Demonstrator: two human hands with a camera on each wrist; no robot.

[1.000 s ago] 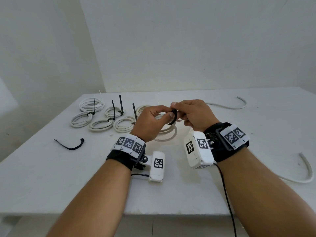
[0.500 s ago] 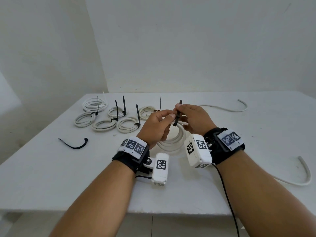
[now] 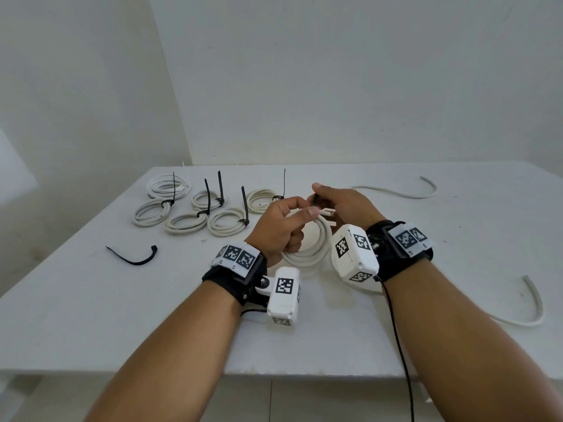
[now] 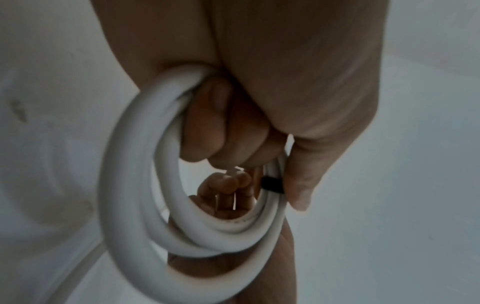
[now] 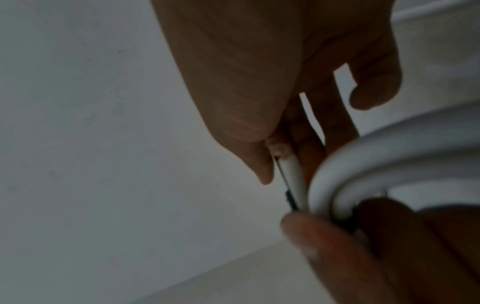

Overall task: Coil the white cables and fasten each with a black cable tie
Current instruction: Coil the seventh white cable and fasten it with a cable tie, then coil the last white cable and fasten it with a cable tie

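Tie's upright tail gone since earlier | left hand grips white cable coil | right hand pinches black cable tie atop coil | cable springy; hold beside tie.

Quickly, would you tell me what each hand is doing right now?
Left hand: grips the coiled white cable.
Right hand: pinches the black cable tie.

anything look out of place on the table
One black cable tie lies loose and bent on the table, apart from the tied coils. Two white cables at the right remain uncoiled.
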